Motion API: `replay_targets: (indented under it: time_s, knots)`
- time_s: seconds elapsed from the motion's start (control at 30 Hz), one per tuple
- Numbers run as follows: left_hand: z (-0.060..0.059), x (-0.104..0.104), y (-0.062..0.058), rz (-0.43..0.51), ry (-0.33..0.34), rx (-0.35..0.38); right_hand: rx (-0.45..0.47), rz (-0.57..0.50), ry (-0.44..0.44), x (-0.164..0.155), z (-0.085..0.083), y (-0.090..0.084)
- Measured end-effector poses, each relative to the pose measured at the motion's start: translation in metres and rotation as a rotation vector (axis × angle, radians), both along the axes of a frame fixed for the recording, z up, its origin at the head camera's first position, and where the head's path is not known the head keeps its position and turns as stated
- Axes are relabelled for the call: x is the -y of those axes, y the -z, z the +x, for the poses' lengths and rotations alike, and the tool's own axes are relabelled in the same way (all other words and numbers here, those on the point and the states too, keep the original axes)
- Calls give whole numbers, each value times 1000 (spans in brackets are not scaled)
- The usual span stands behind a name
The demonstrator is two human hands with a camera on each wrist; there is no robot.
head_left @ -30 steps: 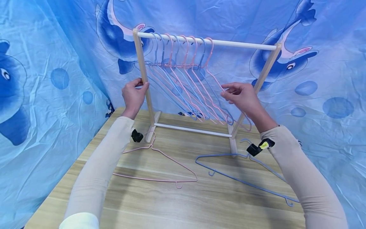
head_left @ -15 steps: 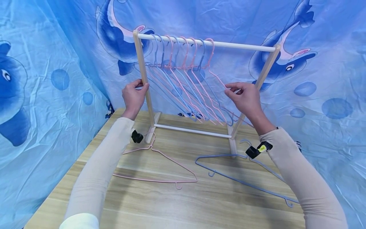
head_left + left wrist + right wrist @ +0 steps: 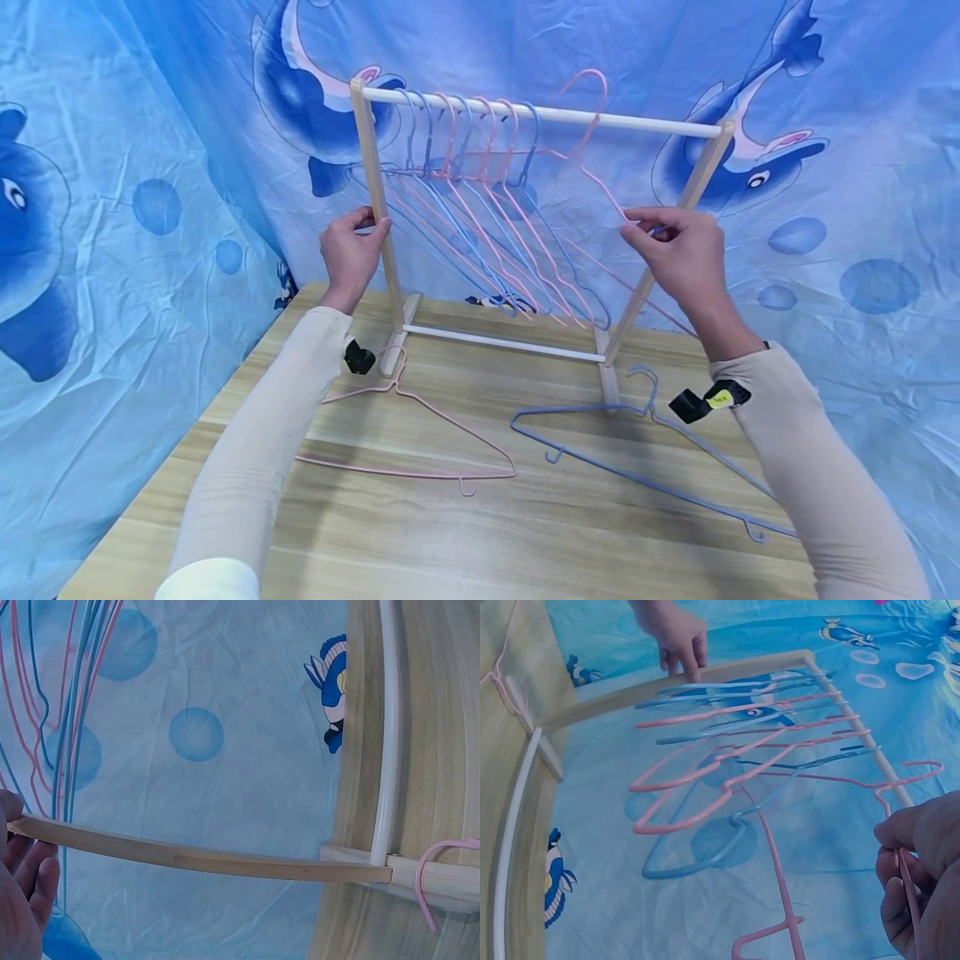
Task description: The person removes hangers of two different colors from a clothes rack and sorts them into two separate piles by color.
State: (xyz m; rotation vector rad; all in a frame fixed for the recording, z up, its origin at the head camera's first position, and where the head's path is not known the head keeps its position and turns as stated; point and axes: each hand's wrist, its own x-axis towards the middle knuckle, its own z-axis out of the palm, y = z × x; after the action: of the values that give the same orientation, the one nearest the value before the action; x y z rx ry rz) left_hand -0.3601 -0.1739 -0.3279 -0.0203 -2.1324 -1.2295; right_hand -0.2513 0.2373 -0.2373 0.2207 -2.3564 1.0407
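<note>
A small wooden rack with a white rail (image 3: 637, 125) stands on the table and carries several pink and blue wire hangers (image 3: 480, 200). My left hand (image 3: 367, 225) grips the rack's left post (image 3: 373, 167); in the left wrist view its fingers (image 3: 26, 877) curl at the post (image 3: 187, 859). My right hand (image 3: 643, 229) pinches the shoulder of a pink hanger (image 3: 587, 73). That hanger's hook sits above the rail, right of the others. The right wrist view shows the same pinch (image 3: 900, 855) on the pink hanger (image 3: 900, 766).
A pink hanger (image 3: 420, 421) lies flat on the wooden table (image 3: 480, 533), near the rack's left foot. A blue hanger (image 3: 637, 475) lies at the right foot. Blue dolphin-print cloth (image 3: 112, 208) surrounds the table on all sides.
My right hand has moved up and to the right with the rightmost pink hanger. Its hook has risen from the rail to above it. The left hand has stayed on the post.
</note>
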Motion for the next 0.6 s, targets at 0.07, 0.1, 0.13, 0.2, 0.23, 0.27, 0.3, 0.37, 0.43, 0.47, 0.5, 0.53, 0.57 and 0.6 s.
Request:
replay_targets:
  time_s: [0.07, 0.1, 0.13, 0.2, 0.23, 0.27, 0.3, 0.37, 0.43, 0.47, 0.5, 0.53, 0.57, 0.6]
  knots:
    - [0, 0, 0, -1, 0, 0, 0, -10, 4, -5, 4, 0]
    - [0, 0, 0, -2, -1, 1, -2, -8, 9, -7, 6, 1]
    - [0, 0, 0, 0, -1, 3, -5, -6, 14, -9, 9, 1]
    - [0, 0, -1, 3, -2, 10, -1, 3, 35, -13, 14, 3]
    - [0, 0, -1, 3, -2, 16, 1, 7, 47, -15, 17, 4]
    - [0, 0, -1, 5, -2, 19, 1, 10, 57, -17, 19, 6]
    - [-1, 0, -1, 5, -3, 20, -6, 15, 65, -19, 21, 7]
    - [-1, 0, -1, 4, -5, 24, -15, 15, 79, -23, 25, 10]
    - [-1, 0, -2, 2, -6, 26, -35, 14, 86, -27, 28, 15]
    - [-1, 0, -2, 1, -5, 26, -49, 16, 86, -29, 30, 17]
    - [-1, 0, -2, 1, -6, 26, -58, 17, 86, -31, 31, 20]
    - [-1, 0, -2, 2, -6, 27, -70, 19, 84, -33, 32, 22]
    - [-1, 0, -1, 2, -7, 29, -89, 26, 81, -35, 33, 25]
    - [-1, 0, -1, 3, -7, 31, -103, 32, 77, -37, 34, 28]
